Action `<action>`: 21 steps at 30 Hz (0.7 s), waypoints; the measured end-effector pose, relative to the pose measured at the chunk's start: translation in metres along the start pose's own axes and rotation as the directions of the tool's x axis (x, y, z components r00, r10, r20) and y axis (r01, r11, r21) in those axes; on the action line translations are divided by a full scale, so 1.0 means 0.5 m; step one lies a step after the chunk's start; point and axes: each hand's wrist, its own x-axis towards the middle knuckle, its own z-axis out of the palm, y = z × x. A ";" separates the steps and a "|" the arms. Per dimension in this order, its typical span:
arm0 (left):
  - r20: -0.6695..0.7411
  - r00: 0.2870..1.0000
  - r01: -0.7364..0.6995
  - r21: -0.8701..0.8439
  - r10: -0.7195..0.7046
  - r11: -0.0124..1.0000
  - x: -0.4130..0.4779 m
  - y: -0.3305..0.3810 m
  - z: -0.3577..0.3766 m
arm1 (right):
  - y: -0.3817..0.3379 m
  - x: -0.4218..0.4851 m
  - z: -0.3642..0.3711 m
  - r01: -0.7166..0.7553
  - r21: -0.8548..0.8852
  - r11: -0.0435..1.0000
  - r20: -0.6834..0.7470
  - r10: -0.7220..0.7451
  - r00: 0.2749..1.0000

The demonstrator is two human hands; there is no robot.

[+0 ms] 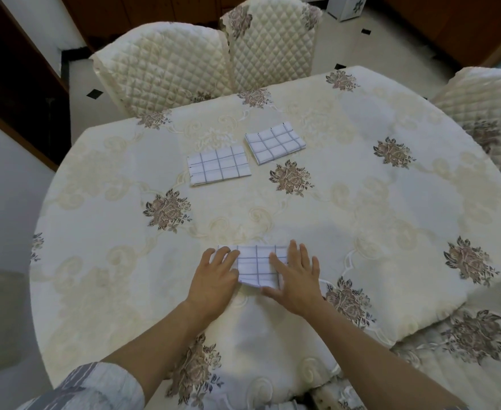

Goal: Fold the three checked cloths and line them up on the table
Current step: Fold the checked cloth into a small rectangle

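Observation:
Three white cloths with a dark grid lie on the round table [101, 220]. Two folded ones sit side by side past the middle: one cloth [219, 165] on the left, another cloth [275, 144] to its right, turned at a slight angle. The third folded cloth [255, 266] lies near me. My left hand [215, 276] rests on its left end, fingers bent over the edge. My right hand [295, 276] presses flat on its right end with straight fingers.
A cream tablecloth with brown flower patches covers the table. Two quilted chairs [166, 66] stand at the far side and another chair [489, 119] at the right. A tiled floor and dark wooden furniture surround the table.

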 end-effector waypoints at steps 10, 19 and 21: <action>-0.092 0.987 0.107 -0.213 -0.129 0.971 -0.032 -0.045 -0.042 | -0.060 -0.023 -0.047 0.233 0.147 0.961 -0.404 -0.157 0.901; -0.087 0.977 0.162 -0.286 -0.194 0.944 -0.124 -0.075 -0.126 | -0.126 -0.057 -0.084 0.362 0.152 0.920 -0.443 -0.263 0.857; -0.051 0.969 0.216 -0.293 -0.241 0.931 -0.146 -0.075 -0.146 | -0.136 -0.062 -0.084 0.403 0.163 0.901 -0.460 -0.292 0.839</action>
